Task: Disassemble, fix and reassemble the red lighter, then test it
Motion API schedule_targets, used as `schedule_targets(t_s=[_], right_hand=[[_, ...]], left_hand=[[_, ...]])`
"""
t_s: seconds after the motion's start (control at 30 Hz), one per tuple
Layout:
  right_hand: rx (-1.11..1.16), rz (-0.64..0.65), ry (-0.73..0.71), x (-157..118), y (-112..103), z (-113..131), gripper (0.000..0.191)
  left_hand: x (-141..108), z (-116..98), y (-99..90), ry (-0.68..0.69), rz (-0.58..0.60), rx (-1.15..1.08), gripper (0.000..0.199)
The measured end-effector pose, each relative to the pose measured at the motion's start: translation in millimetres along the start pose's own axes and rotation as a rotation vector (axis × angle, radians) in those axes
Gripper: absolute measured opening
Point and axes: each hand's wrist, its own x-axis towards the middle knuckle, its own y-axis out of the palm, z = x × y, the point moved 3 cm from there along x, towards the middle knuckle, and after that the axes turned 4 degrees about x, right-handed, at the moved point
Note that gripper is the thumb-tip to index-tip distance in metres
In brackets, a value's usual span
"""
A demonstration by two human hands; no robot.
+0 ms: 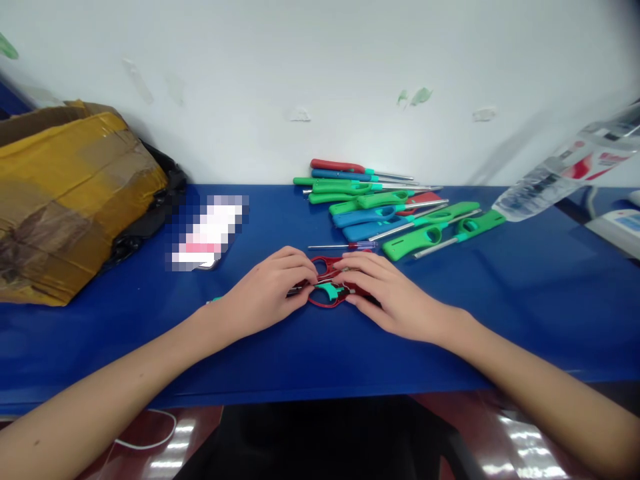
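Note:
Between my hands lies a red long-necked gas lighter [327,303], its casing opened into halves, with a teal trigger [330,291] and thin wires showing inside. My left hand [275,283] pinches the lighter's neck end, thumb and fingertips close together. From the other side my right hand [383,288] has its fingertips on the red casing and the parts in it; its palm hides much of the handle. Just beyond the hands a small screwdriver [345,247] with a purple clear handle lies sideways. A teal bit [215,300] peeks out behind my left wrist.
Several green, blue and red lighters [395,207] are heaped by the wall. A phone [207,233] with a blurred screen lies left of them. A taped cardboard box [75,207] on black plastic fills the far left. At right are a water bottle [565,170] and a white device [620,227].

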Motion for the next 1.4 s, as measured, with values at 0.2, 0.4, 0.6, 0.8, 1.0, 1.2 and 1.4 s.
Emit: schedule_targets(t_s=[0.2,0.4,0.6,0.8,1.0,1.2,1.4], right_hand=[[-0.030,0.023,-0.015,-1,2,0,0.038],[-0.024,0.020,0.001,0,1,0,0.033],[-0.023,-0.006,-0.017,0,0,0,0.032],[-0.039,-0.039,-0.055,-1,0,0,0.034],[-0.031,-0.029,-0.012,-1,1,0,0.032],[-0.023,-0.052,-0.025,-2,1,-2,0.030],[-0.027,-0.041,-0.013,-2,1,-1,0.030]], left_hand=[[0,1,-0.2,0.003,0.006,0.006,0.016],[-1,1,-0.5,0.031,0.003,0.044,0.015],[-1,2,-1.6,0.037,0.000,0.062,0.014],[0,3,-4.9,0.029,-0.021,0.073,0.013],[-1,2,-5.4,0.073,0.001,0.125,0.016],[0,0,-10.5,0.139,0.081,0.194,0.018],[2,-6,-15.2,0.171,0.124,0.218,0.018]])
